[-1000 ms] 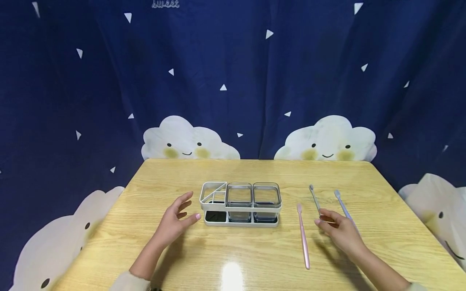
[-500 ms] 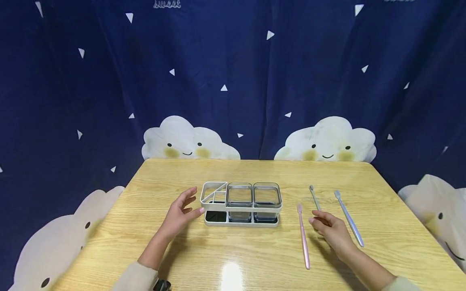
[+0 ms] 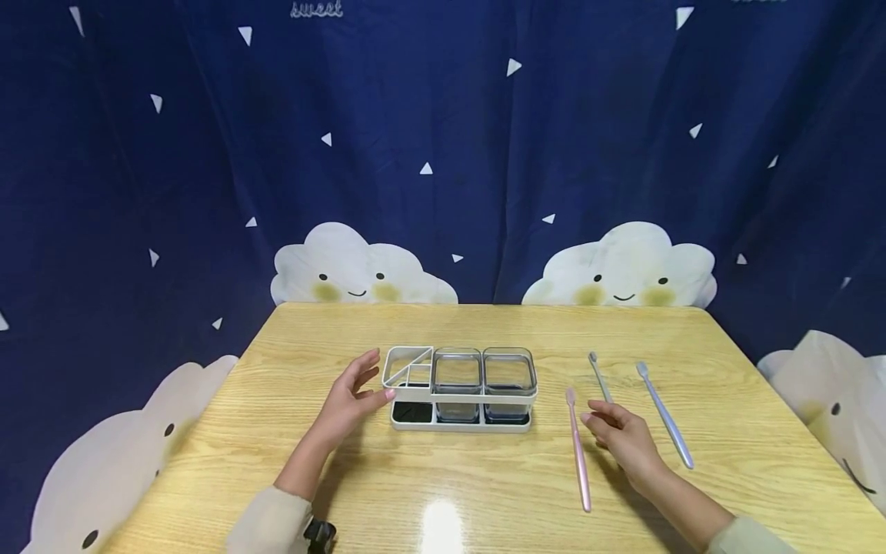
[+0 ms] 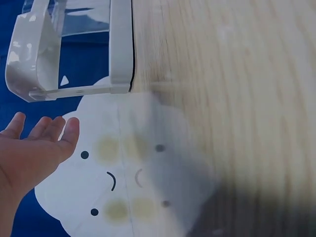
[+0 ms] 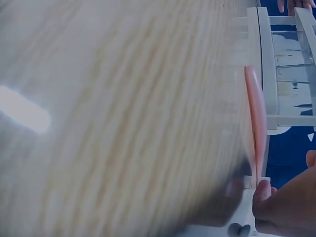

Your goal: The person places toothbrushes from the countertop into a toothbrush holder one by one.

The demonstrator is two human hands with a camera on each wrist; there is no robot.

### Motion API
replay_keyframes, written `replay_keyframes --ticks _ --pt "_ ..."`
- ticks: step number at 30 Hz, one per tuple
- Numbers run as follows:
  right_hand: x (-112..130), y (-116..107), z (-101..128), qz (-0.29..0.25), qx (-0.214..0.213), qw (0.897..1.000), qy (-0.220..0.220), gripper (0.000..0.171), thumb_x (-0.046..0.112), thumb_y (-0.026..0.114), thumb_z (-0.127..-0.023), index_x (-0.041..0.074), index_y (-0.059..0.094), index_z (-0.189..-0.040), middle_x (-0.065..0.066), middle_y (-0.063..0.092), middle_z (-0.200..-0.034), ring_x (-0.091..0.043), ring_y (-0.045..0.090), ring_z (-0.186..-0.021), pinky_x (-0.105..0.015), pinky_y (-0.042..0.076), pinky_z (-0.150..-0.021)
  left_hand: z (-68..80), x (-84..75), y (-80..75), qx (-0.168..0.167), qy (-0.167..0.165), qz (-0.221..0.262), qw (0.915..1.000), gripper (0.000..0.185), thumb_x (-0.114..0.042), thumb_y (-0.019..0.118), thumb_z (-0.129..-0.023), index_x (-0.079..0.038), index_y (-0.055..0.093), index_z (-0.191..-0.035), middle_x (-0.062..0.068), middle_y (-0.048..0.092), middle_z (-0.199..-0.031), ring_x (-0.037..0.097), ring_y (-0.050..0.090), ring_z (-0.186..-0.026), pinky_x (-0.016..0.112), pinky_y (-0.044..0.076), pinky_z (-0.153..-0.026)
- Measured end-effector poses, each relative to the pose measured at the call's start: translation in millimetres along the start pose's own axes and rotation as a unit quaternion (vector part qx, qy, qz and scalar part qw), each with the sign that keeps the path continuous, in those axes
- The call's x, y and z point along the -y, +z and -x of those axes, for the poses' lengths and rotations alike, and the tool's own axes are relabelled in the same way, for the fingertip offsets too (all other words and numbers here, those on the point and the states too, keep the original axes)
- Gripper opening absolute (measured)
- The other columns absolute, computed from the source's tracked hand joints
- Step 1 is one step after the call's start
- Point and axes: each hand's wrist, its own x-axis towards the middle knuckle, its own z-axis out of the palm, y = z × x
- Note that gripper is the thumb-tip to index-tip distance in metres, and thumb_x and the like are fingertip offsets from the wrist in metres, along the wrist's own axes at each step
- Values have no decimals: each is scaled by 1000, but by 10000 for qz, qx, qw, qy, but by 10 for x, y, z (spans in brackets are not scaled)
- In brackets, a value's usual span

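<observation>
A white rack [image 3: 450, 399] stands mid-table. Two clear square cups sit in it, the left one [image 3: 457, 412] beside the divided section and the right one [image 3: 507, 410] at the far end. My left hand [image 3: 351, 400] is at the rack's left end with fingers spread; the left wrist view shows a gap between hand and rack [image 4: 121, 49]. My right hand [image 3: 626, 445] hovers with loosely bent fingers, holding nothing, just right of a pink toothbrush [image 3: 579, 454]. Behind that hand lies a grey-green toothbrush [image 3: 601, 378], its lower end hidden. To the right lies a blue toothbrush [image 3: 667, 418].
The wooden table [image 3: 484, 477] has a bright light reflection near its front. A dark blue curtain [image 3: 388, 92] with white clouds and triangles hangs behind and at both sides.
My left hand has moved right and slightly up, closer to the rack's end. My right hand has drifted left from between the grey-green and blue toothbrushes toward the pink one.
</observation>
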Motion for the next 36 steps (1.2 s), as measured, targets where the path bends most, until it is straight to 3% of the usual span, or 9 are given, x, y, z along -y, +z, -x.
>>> replay_keyframes --ticks 8,12,15,19,26,36 --pt "-18 20 -44 195 -84 9997 91 53 27 57 -93 -6 43 -132 -19 52 -117 -26 52 -99 -30 48 -76 -56 63 12 117 32 300 9995 73 -4 72 -79 -3 33 -141 17 33 -144 34 31 -130 56 28 -100" --pt "-17 41 -75 420 -258 9985 241 49 24 59 -93 -9 49 -127 -14 58 -97 -18 51 -75 -25 44 -55 -83 68 12 179 109 364 9991 71 -3 71 -80 -3 34 -141 16 33 -144 33 30 -131 56 28 -100" --pt "-22 62 -97 555 -375 9972 337 45 21 59 -92 -10 52 -124 -11 56 -82 -16 47 -65 -25 39 -47 -98 61 19 175 126 415 9989 70 0 70 -80 -2 35 -140 17 34 -144 33 31 -130 56 26 -101" --pt "-35 86 -122 679 -513 9957 357 42 19 60 -91 -10 55 -121 -9 58 -78 -17 50 -67 -26 42 -47 -109 49 35 191 75 529 9984 69 3 69 -80 2 34 -139 19 34 -143 33 31 -130 52 28 -102" --pt "-53 121 -139 766 -589 9951 190 40 14 62 -88 -14 56 -116 -18 65 -97 -17 58 -75 -25 48 -56 -142 61 73 247 16 658 9975 71 4 71 -78 1 35 -139 20 37 -140 34 34 -128 31 42 -93" --pt "-49 181 -166 1192 -667 9906 -35 30 9 65 -85 -14 63 -104 -19 68 -89 -25 63 -81 -26 51 -59 -170 63 96 170 -36 632 9978 73 2 73 -76 0 36 -139 22 43 -134 40 37 -125 29 44 -90"
